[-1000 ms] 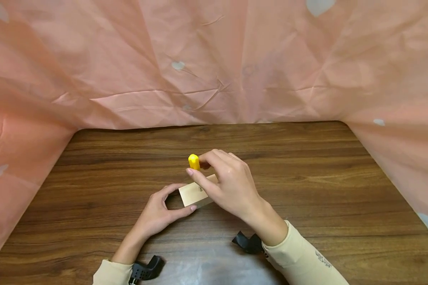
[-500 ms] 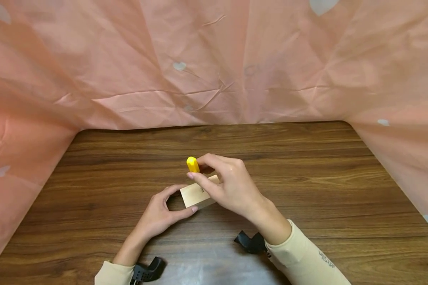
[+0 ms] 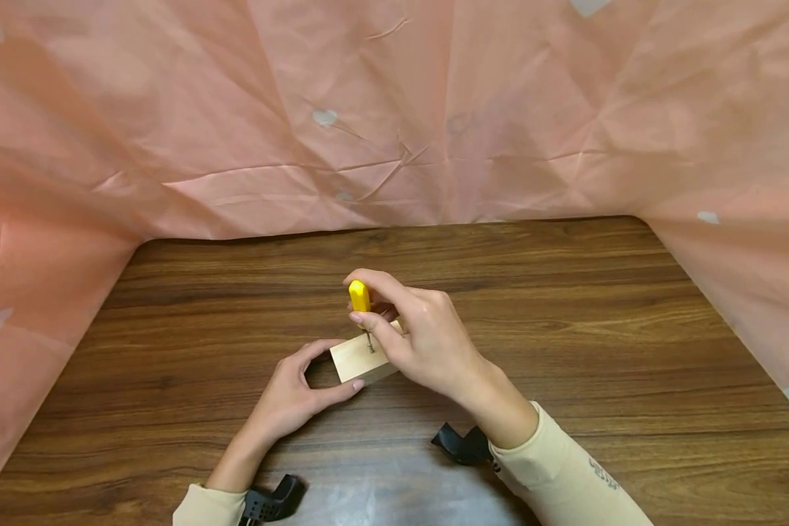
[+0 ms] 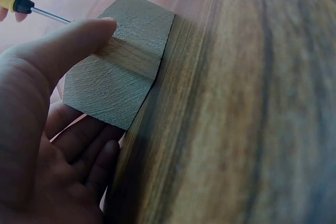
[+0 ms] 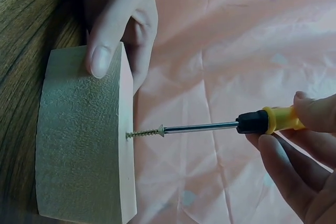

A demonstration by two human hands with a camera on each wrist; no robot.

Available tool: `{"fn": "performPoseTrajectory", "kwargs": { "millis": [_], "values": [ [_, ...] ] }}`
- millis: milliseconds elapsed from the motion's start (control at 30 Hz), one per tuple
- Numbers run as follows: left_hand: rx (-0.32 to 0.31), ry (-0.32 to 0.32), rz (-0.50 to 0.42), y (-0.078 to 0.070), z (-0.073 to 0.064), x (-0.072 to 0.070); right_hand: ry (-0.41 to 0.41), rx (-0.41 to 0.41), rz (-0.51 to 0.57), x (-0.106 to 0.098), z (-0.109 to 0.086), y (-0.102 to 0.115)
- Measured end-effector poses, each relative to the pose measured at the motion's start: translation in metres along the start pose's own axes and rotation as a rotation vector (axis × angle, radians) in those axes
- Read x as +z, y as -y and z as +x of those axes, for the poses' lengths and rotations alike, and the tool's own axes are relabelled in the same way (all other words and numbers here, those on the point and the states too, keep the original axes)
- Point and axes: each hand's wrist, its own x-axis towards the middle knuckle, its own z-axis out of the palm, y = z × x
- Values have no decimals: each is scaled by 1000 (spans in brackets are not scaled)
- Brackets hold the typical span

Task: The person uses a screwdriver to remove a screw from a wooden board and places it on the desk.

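Observation:
A pale wooden block point(image 3: 355, 359) rests on the table, its near end held between the thumb and fingers of my left hand point(image 3: 292, 394). From the block's top face a screw point(image 5: 146, 133) stands up, partly sunk in, most of its thread showing. My right hand point(image 3: 434, 340) pinches the yellow handle of a screwdriver point(image 3: 359, 296) between thumb and fingers, above the block. In the right wrist view the screwdriver's metal shaft point(image 5: 202, 127) meets the screw head, roughly in line with it. The left wrist view shows my left thumb point(image 4: 79, 38) pressed on the block's side.
The brown wood-grain table point(image 3: 565, 314) spreads around both hands. Pink cloth point(image 3: 394, 109) with pale hearts hangs along the back and both sides. Black wrist mounts point(image 3: 272, 499) sit at both cuffs.
My right fingers have shifted on the screwdriver handle, the index finger now reaching over its far side. The screw and shaft show more plainly in the head view. My left hand and the block stay put.

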Motion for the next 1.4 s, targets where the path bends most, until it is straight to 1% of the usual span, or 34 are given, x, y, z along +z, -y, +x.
{"fn": "performPoseTrajectory", "kwargs": {
  "millis": [133, 267, 367, 467, 600, 667, 733, 867, 967, 1067, 1233, 1400],
  "values": [
    [10, -4, 5, 0, 1, 0, 15, 3, 4, -2, 0, 0],
    [15, -1, 6, 0, 1, 0, 48, 21, 30, -3, 1, 0],
    [11, 3, 2, 0, 1, 0, 59, 15, 25, -3, 0, 1],
    [2, 0, -1, 1, -1, -1, 50, -24, 2, -1, 1, 1],
    [-3, -4, -2, 2, -2, -1, 11, -96, -25, 2, 1, 0],
    [-1, -1, -3, 2, -1, -1, -12, -115, -30, 3, 1, -1],
    [0, 1, -3, 1, -1, 0, -26, -99, -5, 3, 0, -1],
    [10, 2, 8, 1, 1, 1, -41, -29, 62, 2, 0, -1],
    [18, -1, 21, 2, 1, 1, -56, 8, 66, 2, 0, 0],
    [9, -1, 22, 2, 1, 1, -65, 8, 56, 2, 0, 0],
    [1, -2, 21, 1, 0, 1, -65, -18, 69, 3, 1, 1],
    [12, -2, 21, 1, 0, 1, -34, -2, 47, 1, 1, 1]
  ]
}}
